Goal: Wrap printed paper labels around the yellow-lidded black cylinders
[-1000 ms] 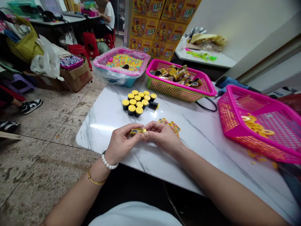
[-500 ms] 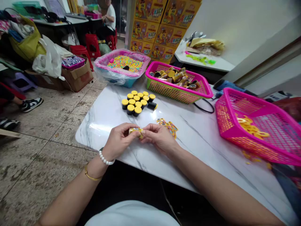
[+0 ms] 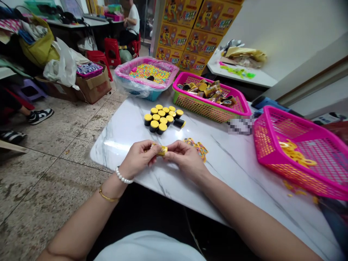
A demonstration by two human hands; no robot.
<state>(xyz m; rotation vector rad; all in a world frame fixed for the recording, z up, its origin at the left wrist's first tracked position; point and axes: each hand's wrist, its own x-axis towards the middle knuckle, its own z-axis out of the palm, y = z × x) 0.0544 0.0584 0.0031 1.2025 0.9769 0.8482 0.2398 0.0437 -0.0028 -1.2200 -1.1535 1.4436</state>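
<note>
My left hand (image 3: 140, 156) is closed on a small yellow-labelled tub (image 3: 163, 150), pinched between thumb and fingers above the front of the table. My right hand (image 3: 186, 157) grips the same tub at its right end, so most of it is covered by fingers. Just past the right hand lie several printed yellow labels (image 3: 201, 149), loosely piled. Farther back stands a cluster of black tubs with yellow lids (image 3: 162, 120), upright and close together. One black tub (image 3: 178, 123) lies on its side at the cluster's right.
On the white marbled table (image 3: 231, 166), a pink-and-green basket (image 3: 201, 107) holds labelled tubs. A lined basin (image 3: 121, 78) contains colourful beads. At right, a pink basket (image 3: 272, 152) holds yellow rings (image 3: 299, 157). Printed cartons (image 3: 174, 36) are stacked behind; a person (image 3: 132, 21) sits far back.
The tub has turned slightly between my fingers, showing more plain yellow at its right end. Both hands stay in nearly the same place. The whole view has shifted a little.
</note>
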